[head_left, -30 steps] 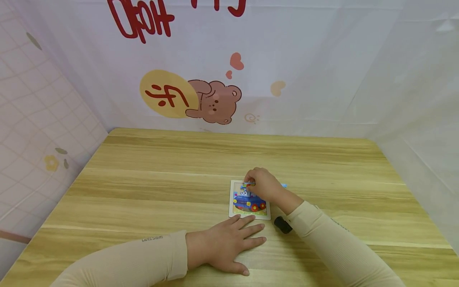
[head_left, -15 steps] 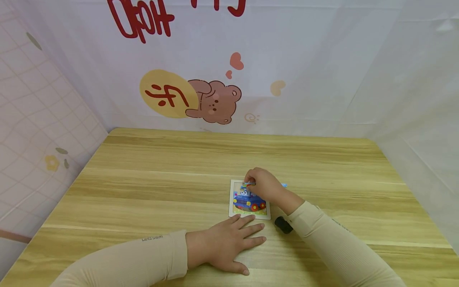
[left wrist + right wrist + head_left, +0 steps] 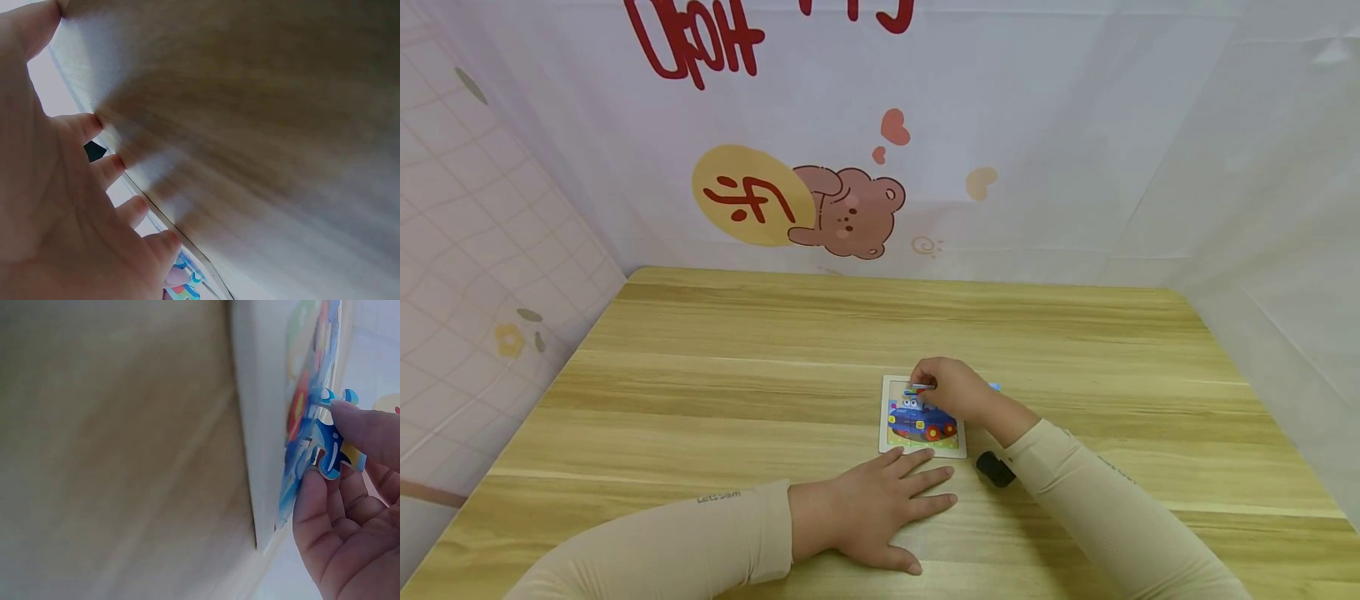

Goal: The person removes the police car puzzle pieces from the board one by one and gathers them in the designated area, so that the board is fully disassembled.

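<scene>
Below the head view's centre, puzzle pieces (image 3: 912,423) are held in a white tray (image 3: 883,417); a loose piece (image 3: 330,447) is pinched by the right hand (image 3: 961,392); the left hand (image 3: 880,510) is spread at the tray's lower edge.

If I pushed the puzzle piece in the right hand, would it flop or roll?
The puzzle piece probably won't flop: it looks flat and firm in the right hand. It's likely light, being thin. Its knobby shape probably won't roll.

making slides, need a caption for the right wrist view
A blue and yellow piece pinched in the fingers of the right hand, over the white-framed puzzle.
</scene>
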### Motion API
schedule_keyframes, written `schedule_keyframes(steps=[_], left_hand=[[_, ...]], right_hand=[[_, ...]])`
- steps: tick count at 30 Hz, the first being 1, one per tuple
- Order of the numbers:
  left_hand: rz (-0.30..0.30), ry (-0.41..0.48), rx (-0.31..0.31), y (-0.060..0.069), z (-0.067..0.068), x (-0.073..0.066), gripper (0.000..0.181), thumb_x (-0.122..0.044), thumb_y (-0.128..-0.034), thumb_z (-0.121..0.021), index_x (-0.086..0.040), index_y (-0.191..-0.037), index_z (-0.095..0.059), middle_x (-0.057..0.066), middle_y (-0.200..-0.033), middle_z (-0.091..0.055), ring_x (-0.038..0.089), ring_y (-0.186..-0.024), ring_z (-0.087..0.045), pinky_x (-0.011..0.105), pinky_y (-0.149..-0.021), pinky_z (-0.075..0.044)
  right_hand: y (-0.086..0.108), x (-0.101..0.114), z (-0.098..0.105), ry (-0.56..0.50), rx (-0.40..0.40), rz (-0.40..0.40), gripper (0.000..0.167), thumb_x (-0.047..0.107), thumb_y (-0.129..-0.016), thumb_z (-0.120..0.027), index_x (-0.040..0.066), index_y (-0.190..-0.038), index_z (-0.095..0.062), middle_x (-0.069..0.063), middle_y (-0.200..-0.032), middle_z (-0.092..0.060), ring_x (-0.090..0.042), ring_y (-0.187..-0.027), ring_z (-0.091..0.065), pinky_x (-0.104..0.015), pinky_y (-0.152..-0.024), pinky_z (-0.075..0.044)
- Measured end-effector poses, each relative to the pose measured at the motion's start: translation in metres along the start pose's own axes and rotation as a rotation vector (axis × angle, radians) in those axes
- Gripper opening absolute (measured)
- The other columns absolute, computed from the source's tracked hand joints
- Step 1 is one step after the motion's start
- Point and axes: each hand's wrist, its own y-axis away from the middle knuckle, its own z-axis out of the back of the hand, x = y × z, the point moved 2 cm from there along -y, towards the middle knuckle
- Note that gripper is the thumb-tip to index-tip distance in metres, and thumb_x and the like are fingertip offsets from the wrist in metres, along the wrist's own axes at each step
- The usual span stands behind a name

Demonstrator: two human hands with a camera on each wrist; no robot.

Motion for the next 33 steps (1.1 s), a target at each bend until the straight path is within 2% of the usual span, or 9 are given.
schedule_keyframes(steps=[10, 18, 28, 33], left_hand=[[0.003, -0.008, -0.001, 0.000, 0.000, 0.000, 0.076, -0.071, -0.0912, -0.036, -0.028, -0.153, -0.028, 0.000, -0.160, -0.021, 0.026, -0.146, -0.019, 0.043, -0.110, -0.032], [-0.002, -0.003, -0.009, -0.001, 0.000, 0.000, 0.077, -0.071, -0.0909, -0.036, -0.028, -0.154, -0.027, 0.000, -0.160, -0.021, 0.026, -0.146, -0.019, 0.043, -0.110, -0.033], [-0.003, 0.006, -0.011, 0.000, -0.001, 0.000, 0.077, -0.071, -0.0910, -0.037, -0.028, -0.154, -0.027, 0.000, -0.160, -0.021, 0.026, -0.146, -0.019, 0.044, -0.110, -0.033], [-0.003, 0.012, -0.003, 0.000, -0.001, 0.000, 0.077, -0.071, -0.0909, -0.037, -0.028, -0.154, -0.027, 0.000, -0.160, -0.020, 0.026, -0.146, -0.019, 0.044, -0.110, -0.032]], right_hand=[[0.000, -0.001, 0.001, 0.015, 0.018, 0.031, 0.007, 0.002, -0.091, -0.064, 0.009, -0.090, -0.062, 0.001, -0.086, -0.063, -0.015, -0.080, -0.055, -0.034, -0.079, -0.049], [0.002, 0.003, 0.003, 0.041, 0.027, 0.031, 0.007, 0.002, -0.091, -0.063, 0.008, -0.089, -0.061, 0.001, -0.082, -0.060, -0.016, -0.077, -0.054, -0.032, -0.074, -0.048], [0.003, 0.008, 0.003, 0.131, 0.014, 0.040, 0.006, 0.003, -0.092, -0.063, 0.007, -0.089, -0.061, 0.001, -0.080, -0.060, -0.016, -0.074, -0.053, -0.032, -0.073, -0.047], [0.003, 0.010, 0.008, 0.090, 0.017, 0.031, 0.002, 0.006, -0.093, -0.063, 0.007, -0.092, -0.062, 0.001, -0.080, -0.059, -0.015, -0.073, -0.052, -0.031, -0.071, -0.047]])
